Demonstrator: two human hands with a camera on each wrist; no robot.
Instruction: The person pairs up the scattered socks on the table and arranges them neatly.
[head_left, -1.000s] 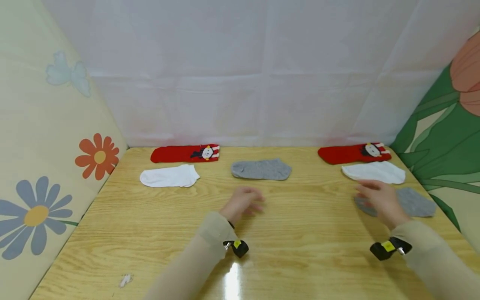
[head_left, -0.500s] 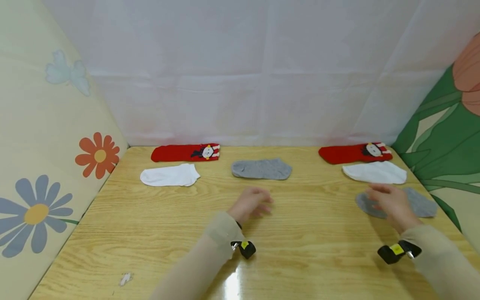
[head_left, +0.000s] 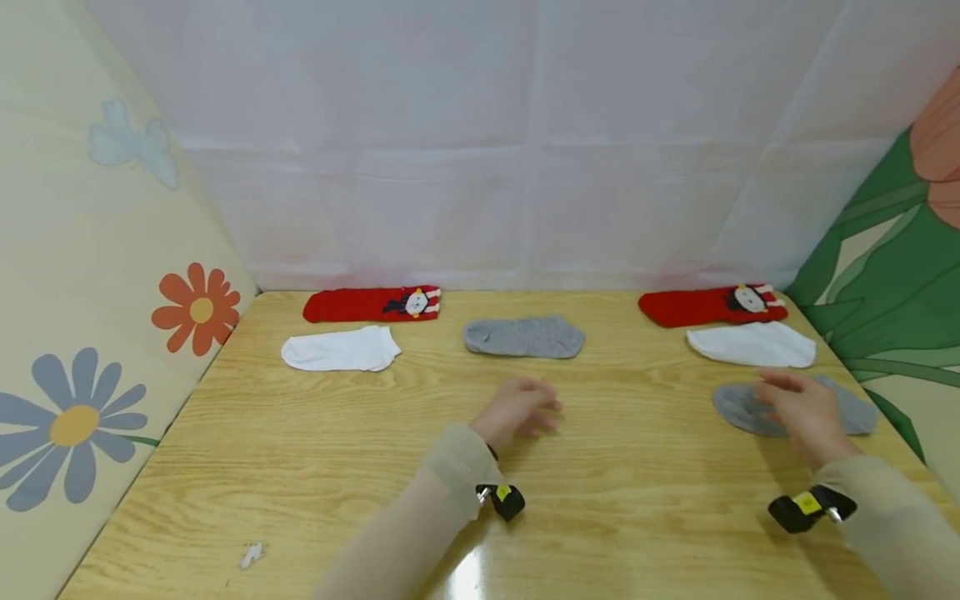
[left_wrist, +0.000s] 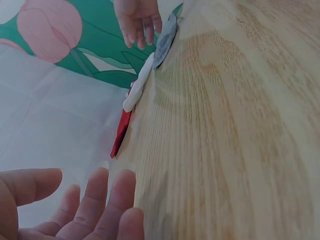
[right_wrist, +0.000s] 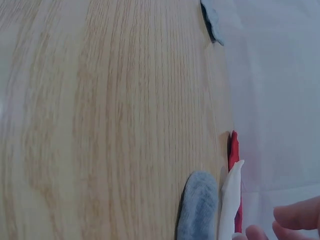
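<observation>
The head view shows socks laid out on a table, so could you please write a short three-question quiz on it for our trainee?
1. How many red socks lie on the table?
2. True or false: the left hand is holding a sock.
3. At the right end, which colour of sock lies farthest from the table's back edge? A) red B) white C) gray

Key:
1. Two, one at the back left and one at the back right.
2. False; its fingers are relaxed and hold nothing.
3. C; the gray sock shows on both sides of the right hand in the head view.
</observation>
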